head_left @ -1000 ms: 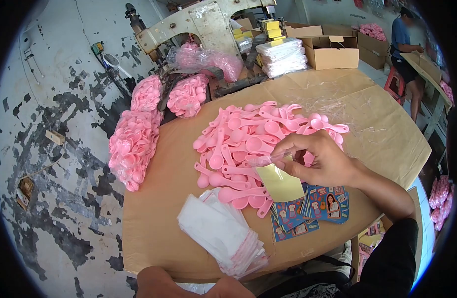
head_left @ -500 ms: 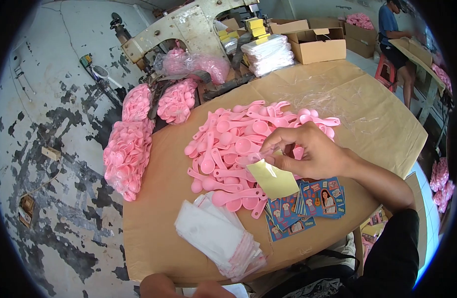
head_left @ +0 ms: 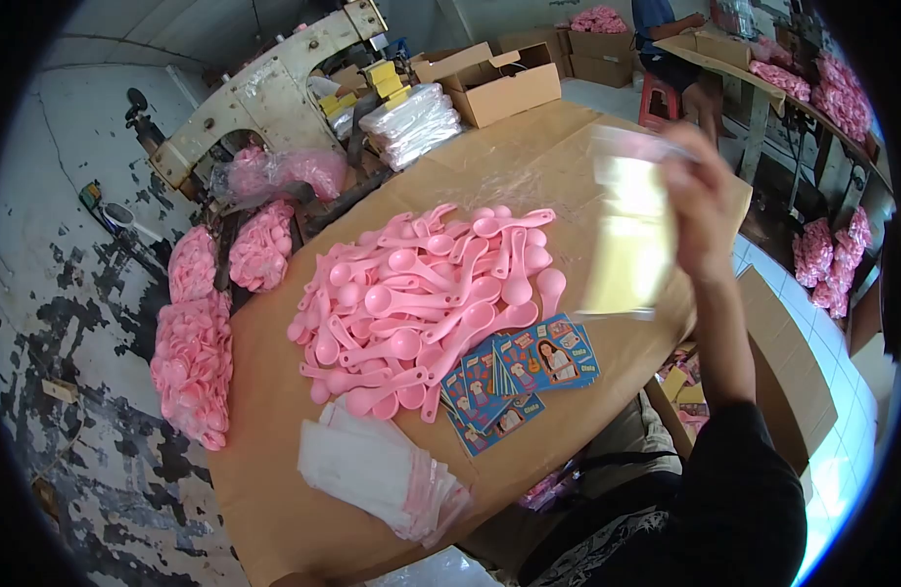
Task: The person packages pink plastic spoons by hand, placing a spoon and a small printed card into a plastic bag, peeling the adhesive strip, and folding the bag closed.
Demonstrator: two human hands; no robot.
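Note:
My right hand [head_left: 703,210] is raised over the right side of the table, its fingers closed on the upper edge of a clear plastic bag [head_left: 628,240]. A yellowish card shows through the bag, smeared by motion. Only a sliver of my left hand [head_left: 299,579] shows at the bottom edge; its fingers are hidden. A large heap of pink measuring spoons [head_left: 421,293] lies mid-table. Beside its lower right are blue printed cards [head_left: 529,372], fanned and overlapping. Nearer me rests a stack of flat clear bags [head_left: 382,474].
Filled bags of pink spoons [head_left: 193,372] stand along the table's left edge. Behind are a metal machine [head_left: 264,98], wrapped plastic stacks [head_left: 411,127] and a cardboard box [head_left: 504,90]. An open carton [head_left: 788,362] is at my right. A person [head_left: 670,59] sits at another table.
My right hand has moved up and right, away from the spoon heap, carrying the bag with the yellowish card. My left hand has mostly left the view. The camera has turned right.

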